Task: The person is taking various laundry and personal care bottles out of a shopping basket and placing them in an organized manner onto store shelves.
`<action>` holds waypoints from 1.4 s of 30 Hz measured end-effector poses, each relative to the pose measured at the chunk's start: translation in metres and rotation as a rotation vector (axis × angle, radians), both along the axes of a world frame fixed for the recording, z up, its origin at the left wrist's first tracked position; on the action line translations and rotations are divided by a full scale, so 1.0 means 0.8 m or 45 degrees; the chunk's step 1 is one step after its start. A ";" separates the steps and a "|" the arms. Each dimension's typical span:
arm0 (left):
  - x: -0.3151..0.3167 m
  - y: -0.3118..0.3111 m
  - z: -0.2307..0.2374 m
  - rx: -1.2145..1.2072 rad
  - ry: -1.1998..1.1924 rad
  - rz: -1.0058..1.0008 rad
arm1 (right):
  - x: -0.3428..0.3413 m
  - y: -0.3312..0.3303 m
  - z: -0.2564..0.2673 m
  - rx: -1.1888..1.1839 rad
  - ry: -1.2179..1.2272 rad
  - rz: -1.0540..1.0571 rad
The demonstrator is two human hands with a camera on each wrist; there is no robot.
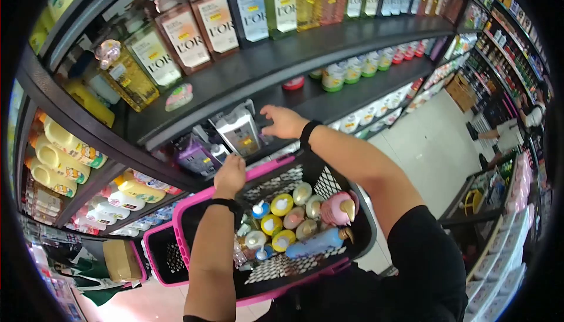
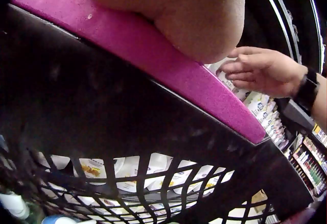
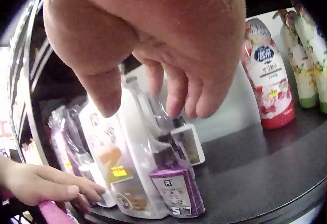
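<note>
My right hand (image 1: 286, 122) reaches over the lower shelf with its fingers spread and bent loosely. In the right wrist view, thumb and fingers hang above a plastic-wrapped white bottle (image 3: 130, 152) and a small purple bottle (image 3: 176, 191) fixed beside it. My left hand (image 1: 230, 176) is at the shelf's front edge, above the basket's pink rim (image 1: 267, 170). Its fingers, nearly straight in the right wrist view, lie against a small white bottle at the pack's left side. A purple wrapped pack (image 1: 198, 157) stands left of the white one.
A black basket (image 2: 102, 91) below my arms holds several pump and spray bottles. On the upper shelf stands a row of large pump bottles (image 1: 252, 14). Red-and-white pouches (image 3: 271, 76) stand to the right. Another basket (image 1: 167, 257) is on the floor; a person (image 1: 508, 137) is in the aisle.
</note>
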State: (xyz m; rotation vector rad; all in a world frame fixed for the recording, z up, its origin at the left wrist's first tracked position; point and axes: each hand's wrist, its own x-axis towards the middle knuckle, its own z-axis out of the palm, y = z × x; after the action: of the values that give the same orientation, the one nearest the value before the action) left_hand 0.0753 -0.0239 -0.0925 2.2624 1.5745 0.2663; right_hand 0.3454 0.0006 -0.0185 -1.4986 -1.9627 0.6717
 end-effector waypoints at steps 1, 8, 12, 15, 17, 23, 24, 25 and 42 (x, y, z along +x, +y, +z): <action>0.005 -0.011 0.018 0.019 -0.004 0.033 | 0.010 -0.019 0.006 0.043 -0.013 -0.004; -0.010 -0.042 0.020 0.548 -0.389 -0.145 | 0.062 -0.227 0.016 -0.226 0.127 0.095; -0.025 -0.087 0.015 0.570 -0.484 -0.136 | 0.074 -0.346 -0.003 -0.185 0.339 -0.257; -0.015 -0.148 0.014 0.496 -0.602 -0.177 | 0.082 -0.412 0.001 -0.180 0.340 -0.503; -0.010 -0.174 -0.006 0.183 -0.737 -0.312 | 0.066 -0.443 0.019 -0.218 0.318 -0.620; 0.016 -0.233 -0.017 -0.621 -0.563 -0.863 | 0.027 -0.503 0.031 -0.246 0.182 -0.695; 0.019 -0.237 -0.044 -0.665 -0.639 -0.880 | 0.022 -0.512 0.027 -0.198 0.167 -0.725; 0.023 -0.243 -0.053 -0.710 -0.713 -0.896 | 0.017 -0.519 0.022 -0.149 0.151 -0.755; 0.119 -0.307 -0.048 -0.361 -0.055 -1.161 | 0.008 -0.544 -0.055 0.211 0.137 -0.623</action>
State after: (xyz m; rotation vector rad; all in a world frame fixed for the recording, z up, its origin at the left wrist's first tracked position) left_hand 0.1709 -0.2696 -0.1305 2.4380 0.4006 -0.1494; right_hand 0.3515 -0.4343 -0.0626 -1.7079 -1.4485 0.3578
